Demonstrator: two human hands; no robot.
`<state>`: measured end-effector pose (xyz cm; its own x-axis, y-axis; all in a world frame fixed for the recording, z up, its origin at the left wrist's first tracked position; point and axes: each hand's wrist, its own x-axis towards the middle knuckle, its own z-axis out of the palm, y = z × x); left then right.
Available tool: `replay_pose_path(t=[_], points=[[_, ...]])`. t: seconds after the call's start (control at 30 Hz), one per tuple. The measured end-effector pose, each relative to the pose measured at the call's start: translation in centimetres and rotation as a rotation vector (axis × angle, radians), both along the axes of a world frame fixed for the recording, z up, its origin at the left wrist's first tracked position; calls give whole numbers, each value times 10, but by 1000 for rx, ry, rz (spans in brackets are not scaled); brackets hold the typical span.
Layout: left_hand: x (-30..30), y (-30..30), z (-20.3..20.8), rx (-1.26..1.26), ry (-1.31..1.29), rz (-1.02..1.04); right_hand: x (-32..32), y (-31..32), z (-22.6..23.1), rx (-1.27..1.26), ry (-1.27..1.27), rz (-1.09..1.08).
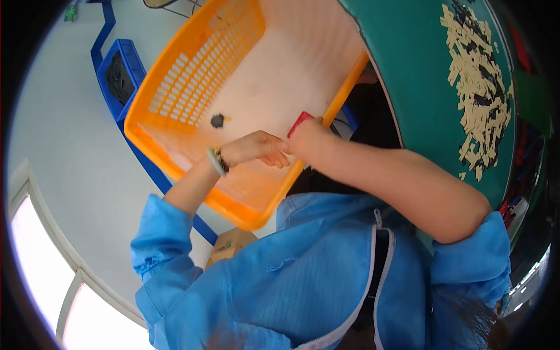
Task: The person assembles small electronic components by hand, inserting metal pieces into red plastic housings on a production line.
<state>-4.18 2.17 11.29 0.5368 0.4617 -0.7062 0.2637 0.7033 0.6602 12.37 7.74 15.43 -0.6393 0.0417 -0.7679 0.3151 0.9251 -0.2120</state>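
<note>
Seemingly early on, a right hand (313, 140) grips a red object (300, 124) beside a half-curled left hand (252, 148), its hold unclear, above an orange basket (252, 218) containing one dark piece (217, 121), cream-and-black strips (479, 96) heaped apparently unworked on the table (408, 76) beyond.

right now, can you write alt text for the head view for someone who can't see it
A person's right hand holds a small red object beside their left hand, over a large orange plastic basket. A small dark lump lies in the basket. To the right, cream strips and black pieces lie on a green tabletop.
</note>
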Motion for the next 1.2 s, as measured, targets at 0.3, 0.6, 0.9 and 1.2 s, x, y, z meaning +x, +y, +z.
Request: replay_pose_path(t=[0.3, 0.6, 0.9, 1.2], points=[[71, -61, -312, 43, 885, -1, -1, -17, 41, -153, 417, 45], [111, -81, -352, 3, 743, 23, -11, 5, 73, -200, 232, 188], [-23, 58, 10, 213, 626, 30, -15, -11, 32, 84, 112, 51], [-87, -145, 37, 185, 259, 1499, -20, -28, -23, 157, 20, 186]])
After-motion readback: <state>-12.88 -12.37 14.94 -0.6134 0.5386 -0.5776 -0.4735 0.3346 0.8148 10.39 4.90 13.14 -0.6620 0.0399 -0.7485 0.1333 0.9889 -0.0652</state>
